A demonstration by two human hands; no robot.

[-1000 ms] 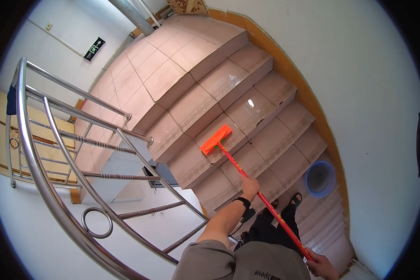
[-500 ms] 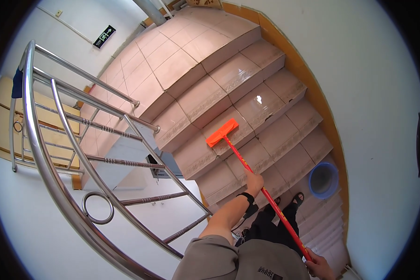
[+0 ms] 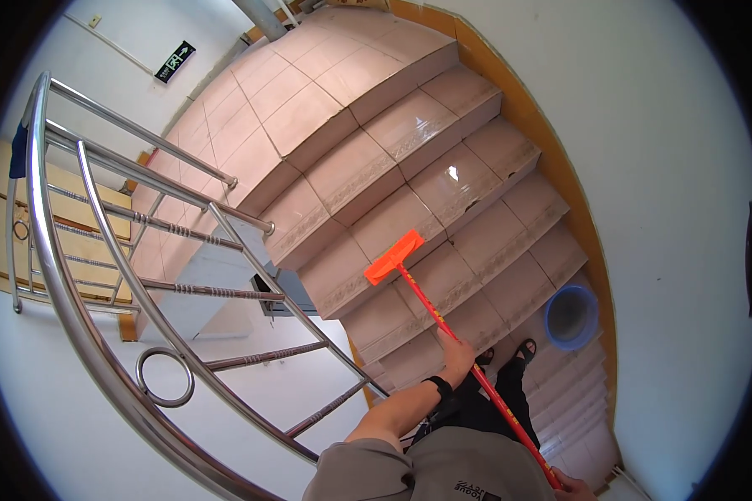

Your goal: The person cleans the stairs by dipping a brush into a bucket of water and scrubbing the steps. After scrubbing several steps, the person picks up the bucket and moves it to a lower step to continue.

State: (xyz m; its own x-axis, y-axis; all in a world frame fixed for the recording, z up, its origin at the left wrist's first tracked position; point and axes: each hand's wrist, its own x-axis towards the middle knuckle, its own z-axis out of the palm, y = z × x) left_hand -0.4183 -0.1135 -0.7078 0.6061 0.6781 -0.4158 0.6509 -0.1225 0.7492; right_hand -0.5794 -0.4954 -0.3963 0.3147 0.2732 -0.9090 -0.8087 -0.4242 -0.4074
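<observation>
A long-handled floor brush with a flat orange head (image 3: 394, 257) and a red pole (image 3: 424, 302) slants across the middle of the stairs. Its head lies at the front edge of a pink tiled step (image 3: 393, 219); the underside is hidden. My left hand (image 3: 457, 357), with a black band on its wrist, is closed around the middle of the pole. At the lower right, my right hand (image 3: 571, 487) grips the pole's near end, partly cut off by the picture's edge. Right of my feet, a blue bucket (image 3: 550, 319) stands on a step near the wall.
A curved steel railing (image 3: 46, 217) runs along the left. Broad tiled steps rise to a landing (image 3: 251, 108), with wet shine on two upper treads. A white wall (image 3: 643, 167) with a brown skirting strip (image 3: 551, 138) borders the right side. More steps descend at the lower right.
The brush head has come toward me, from the step's tread to its front edge. Both hands keep their hold on the pole. The whole view has shifted slightly.
</observation>
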